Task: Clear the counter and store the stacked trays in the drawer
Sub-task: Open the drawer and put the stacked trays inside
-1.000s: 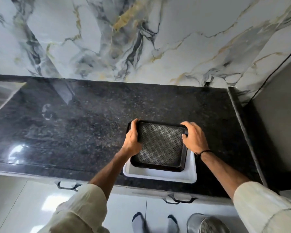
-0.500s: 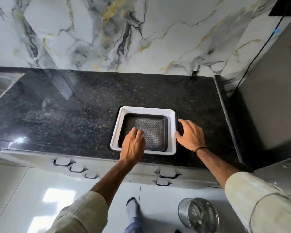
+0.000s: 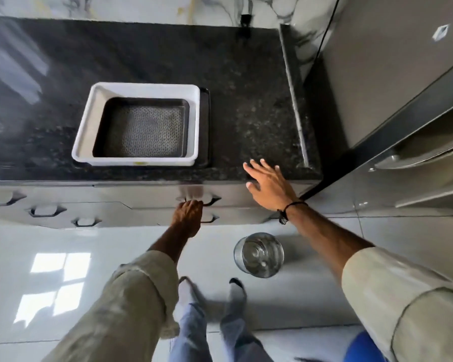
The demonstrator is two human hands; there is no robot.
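Observation:
A white tray rests on the black granite counter with a black patterned tray nested inside it; the edge of another black tray shows under its right side. Below the counter edge, my left hand curls its fingers around the top drawer handle. The drawer front looks closed. My right hand hovers flat with fingers spread over the counter's front right corner, holding nothing.
More drawer handles line the cabinet front to the left. A steel bin stands on the white floor beside my feet. A grey refrigerator rises at the right, past a raised counter lip.
Both hands have left the stacked trays. My left hand dropped below the counter edge onto the drawer handle, my right hand shifted right to the counter corner, and the view tilted further down.

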